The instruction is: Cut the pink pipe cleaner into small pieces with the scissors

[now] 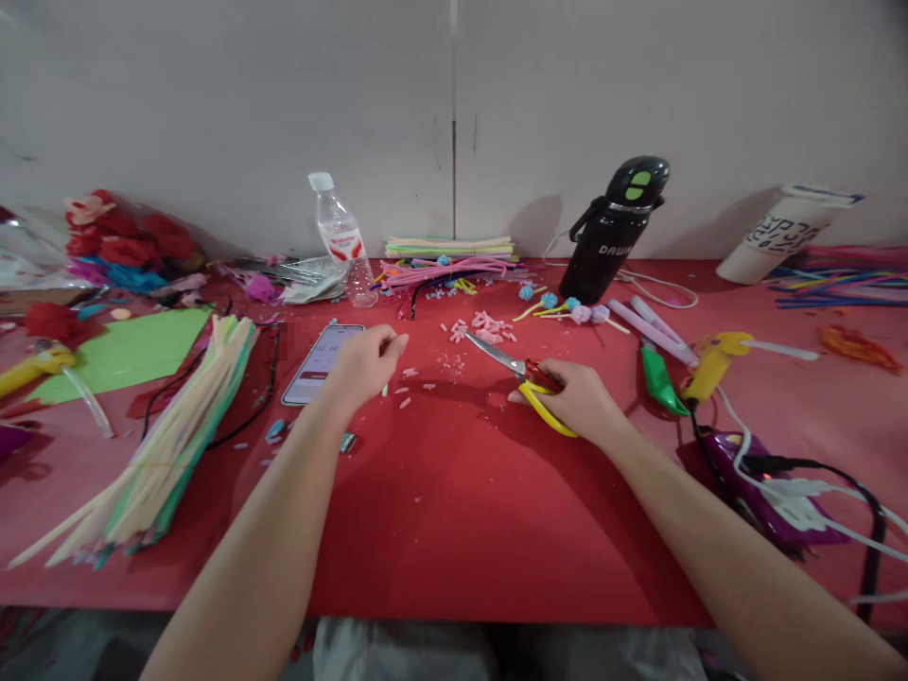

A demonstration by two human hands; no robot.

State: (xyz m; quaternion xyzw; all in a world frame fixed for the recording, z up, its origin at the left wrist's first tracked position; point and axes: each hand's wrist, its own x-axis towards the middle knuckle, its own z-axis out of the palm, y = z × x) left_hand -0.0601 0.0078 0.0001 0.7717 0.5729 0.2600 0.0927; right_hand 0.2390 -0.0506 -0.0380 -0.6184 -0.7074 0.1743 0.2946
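Two bare hands at work over a red desk [440, 530]. The right hand [578, 402] has its grip closed about the red-and-yellow handles of a pair of scissors [507, 359]; the blades point away from the person and to the left, their tips just beside a loose heap of short pink pieces [495, 326] near the middle of the desk. The left hand [369, 359] has its fingers curled, its grip partly closed; whether anything lies within it cannot be told from this view. It covers one edge of a phone [316, 364] with a lit screen, though contact between them cannot be judged. Small pink scraps lie scattered between the two hands.

Left of the phone lies a bound bundle of pale and green fuzzy stems [177, 435], with a light green sheet [131, 350] beyond it. Along the wall are a clear plastic bottle [344, 241], further stacked stems [450, 251], a black flask [614, 232] and a white cup [770, 236]. At right, a yellow glue gun [709, 369] is near a purple power strip [759, 482] with cables plugged in.
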